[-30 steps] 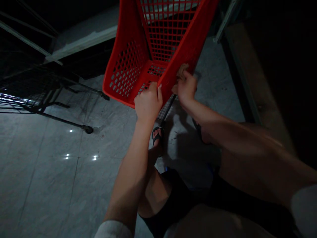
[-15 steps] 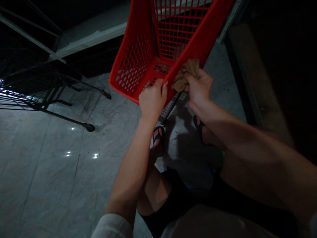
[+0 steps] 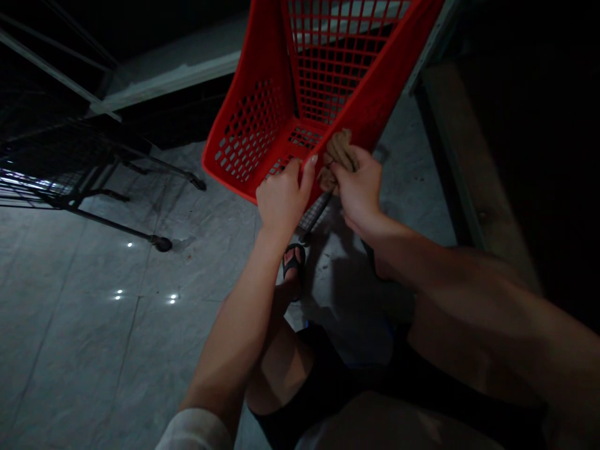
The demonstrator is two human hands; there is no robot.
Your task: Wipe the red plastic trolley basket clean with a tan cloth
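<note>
A red plastic basket [image 3: 262,119] with perforated walls hangs tilted in front of me. My left hand [image 3: 281,200] is closed over its near rim, thumb inside. My right hand [image 3: 359,187] is closed on a crumpled tan cloth [image 3: 335,156] and presses it against the outside of the basket's right wall near the rim. Both forearms reach up from the bottom of the view.
Grey tiled floor [image 3: 94,325] lies below, with my sandalled foot [image 3: 293,265] under the basket. A dark wire cart with wheels [image 3: 70,181] stands at the left. A low white ledge [image 3: 164,81] runs behind. A dark wall or frame [image 3: 473,187] borders the right.
My right hand with the cloth rose along the basket's right wall, then came back down towards the rim. The left hand kept its hold.
</note>
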